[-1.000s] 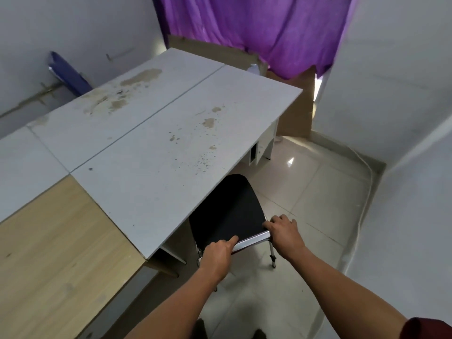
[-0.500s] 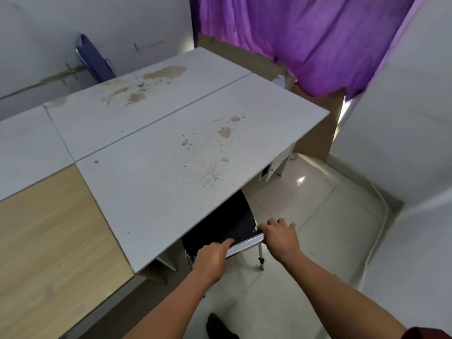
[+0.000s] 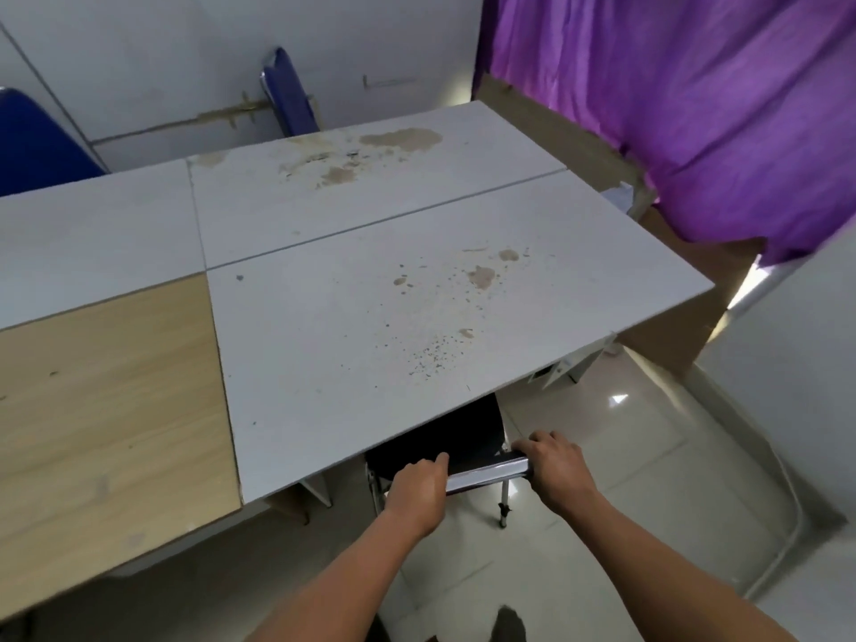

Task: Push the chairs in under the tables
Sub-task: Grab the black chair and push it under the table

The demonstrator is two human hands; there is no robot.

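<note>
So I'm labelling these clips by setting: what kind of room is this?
Probably a small office or meeting room, rather bare: stained white tables pushed together, a black chair and blue chairs around them, a purple curtain and a tiled floor.

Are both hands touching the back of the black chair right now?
Touching. The head view shows the left hand and right hand each wrapped over the top rail of the black chair, fingers curled over its front edge.
</note>
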